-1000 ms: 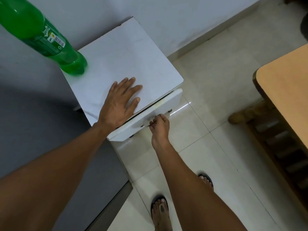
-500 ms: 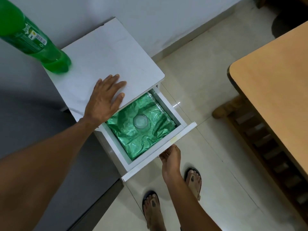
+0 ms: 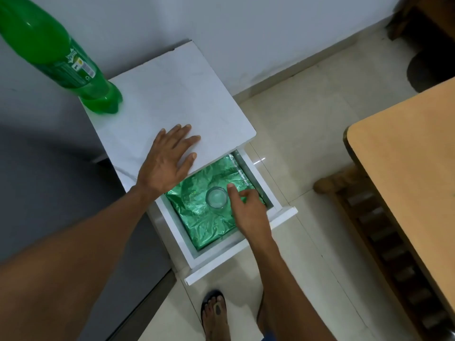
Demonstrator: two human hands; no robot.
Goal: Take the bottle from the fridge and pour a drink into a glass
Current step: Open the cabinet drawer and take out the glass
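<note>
A clear glass [image 3: 216, 197] is standing upright, mouth up, in the middle of an open white drawer [image 3: 240, 249], resting on a crinkled green foil sheet [image 3: 204, 222] that is lining the drawer's floor. The right hand [image 3: 248, 210] is reaching down into the drawer just beside the glass on its right, its grip spread, one finger extended toward the rim; whether a fingertip is touching the glass cannot be told from above. The left hand [image 3: 170, 161] is lying palm down, fingers spread flat and holding nothing, on the white top of the small cabinet [image 3: 172, 94] that is carrying the drawer, near its front edge directly above the drawer's opening. A green plastic bottle [image 3: 61, 57] is standing at the cabinet's back left corner, well apart from both hands, its label facing the camera and its upper part running out of view at the frame's top left. A grey surface [image 3: 49, 180] is filling the space to the cabinet's left. On the pale tiled floor [image 3: 307, 119], a sandalled foot [image 3: 214, 316] is planted below the drawer front. A light wooden table [image 3: 406, 180] is jutting in from the right edge, with a slatted wooden frame [image 3: 384, 230] beneath it.
</note>
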